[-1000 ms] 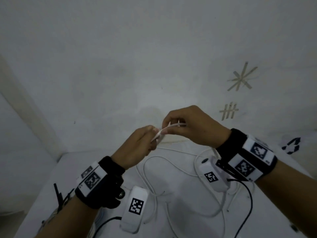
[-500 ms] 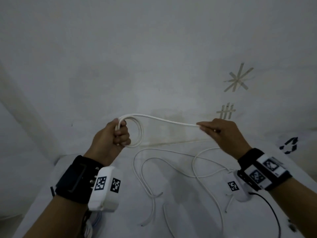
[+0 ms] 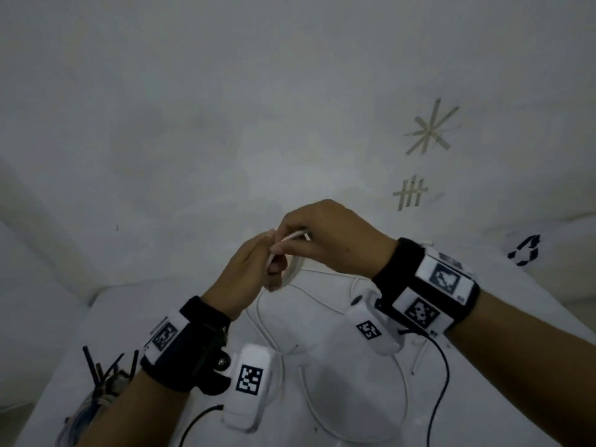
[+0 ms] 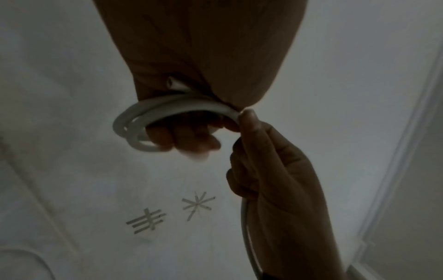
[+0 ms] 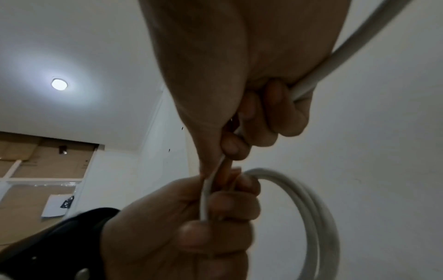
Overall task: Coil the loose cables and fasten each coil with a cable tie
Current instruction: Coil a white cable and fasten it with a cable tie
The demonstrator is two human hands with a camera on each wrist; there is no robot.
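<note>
A white cable [image 3: 292, 237] runs between my two hands, held above the white table [image 3: 503, 285]. My left hand [image 3: 274, 269] grips a small coil [image 4: 134, 121] of about two loops; the same coil [image 5: 314, 204] hangs to the right of that fist in the right wrist view. My right hand [image 3: 298, 235] pinches the cable just above the left fingers and lays it against the coil. The loose remainder of the cable [image 3: 325, 306] lies in wide bends on the table under both hands. Its far end is hidden.
Several black cable ties [image 3: 100, 369] stick up at the table's front left, over a greyish bundle [image 3: 84, 411]. A black cord [image 3: 443, 385] trails from the wrist camera. The wall behind carries tape marks [image 3: 430, 132]. The table's left edge is near.
Half a second ago my hands were apart with the cable stretched between them. My right hand has since swung back to the left hand, bringing the cable onto the coil.
</note>
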